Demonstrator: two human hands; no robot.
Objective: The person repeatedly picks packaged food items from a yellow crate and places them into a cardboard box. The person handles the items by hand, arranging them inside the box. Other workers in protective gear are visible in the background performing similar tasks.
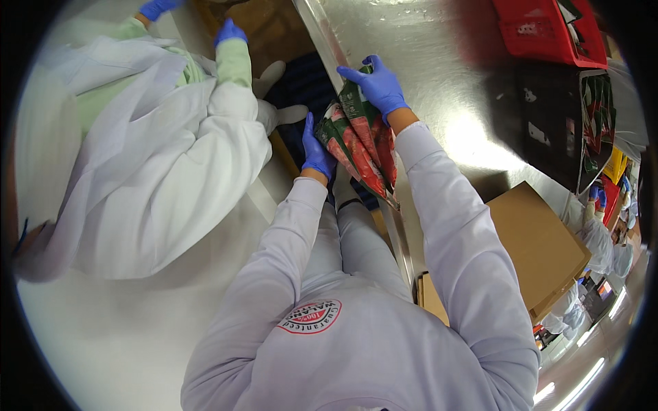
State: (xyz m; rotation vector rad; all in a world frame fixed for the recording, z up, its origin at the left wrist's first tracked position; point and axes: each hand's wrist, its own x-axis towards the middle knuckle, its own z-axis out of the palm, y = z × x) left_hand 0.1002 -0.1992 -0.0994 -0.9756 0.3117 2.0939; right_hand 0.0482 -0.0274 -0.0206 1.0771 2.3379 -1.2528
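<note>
Several red and green printed pouches (351, 140) are bunched together between my hands, tilted, over the near edge of the metal table. My right hand (378, 88), in a blue glove, grips the bunch at its upper right end, with the forefinger and thumb reaching over the top. My left hand (317, 149), also gloved in blue, holds the bunch from its left side, thumb raised along it. Part of the left fingers is hidden behind the pouches.
The shiny metal table (425, 61) runs along my right. On it stand a red crate (541, 31), a black crate (548, 130) with pouches and a brown cardboard box (534, 246). A co-worker in a white coat (164, 185) bends close on my left. A dark blue ribbed surface (295, 99) lies below.
</note>
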